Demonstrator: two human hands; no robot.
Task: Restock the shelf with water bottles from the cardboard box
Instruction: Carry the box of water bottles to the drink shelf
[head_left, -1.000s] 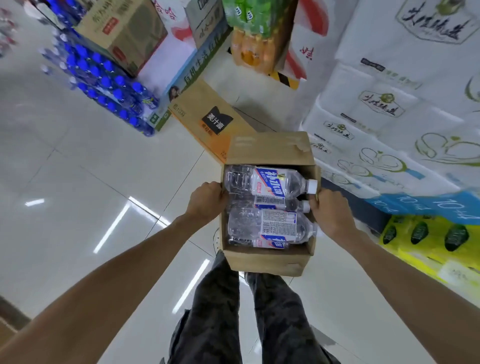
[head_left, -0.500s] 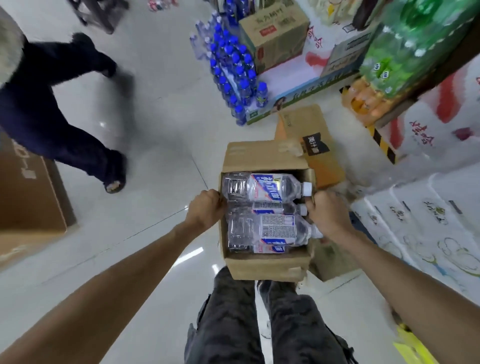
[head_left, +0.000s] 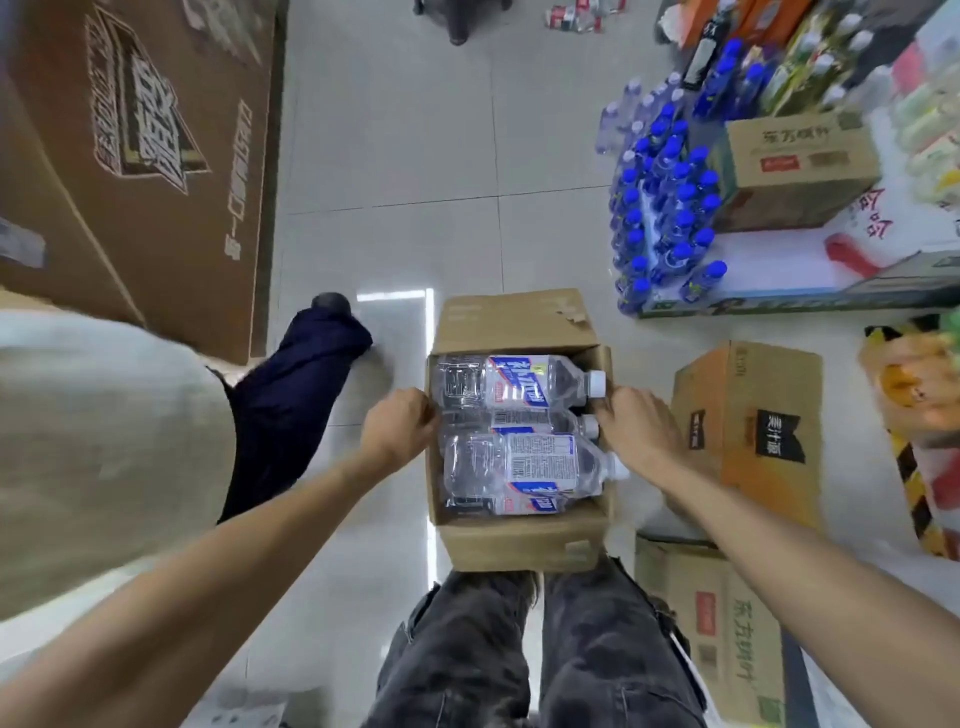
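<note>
Here the person carries an open cardboard box (head_left: 519, 540) in the middle of the frame, above their own legs, with the left hand (head_left: 397, 431) gripping its left wall and the right hand (head_left: 641, 436) gripping its right wall, fingers of both curled over the rim. Inside lie the water bottles (head_left: 519, 462) on their sides, caps pointing right: three can be counted plainly, and a fourth label shows at the lower edge, though whether more lie beneath cannot be told. The main risk is a collision: another person's dark-trousered leg (head_left: 291, 395) and pale top sit just left of the box, so a swing of the load could knock into them and tip it. The box's far flap (head_left: 511, 319) stands open, and the bottles lie loose, so a tilt could roll one out over the rim. On the floor (head_left: 389, 130) at the lower right stand two more closed cartons, near enough to trip over. At the upper right a display of blue-capped bottles (head_left: 665, 208), too many to count, stands beside another carton (head_left: 795, 166); no restocking has begun.
</note>
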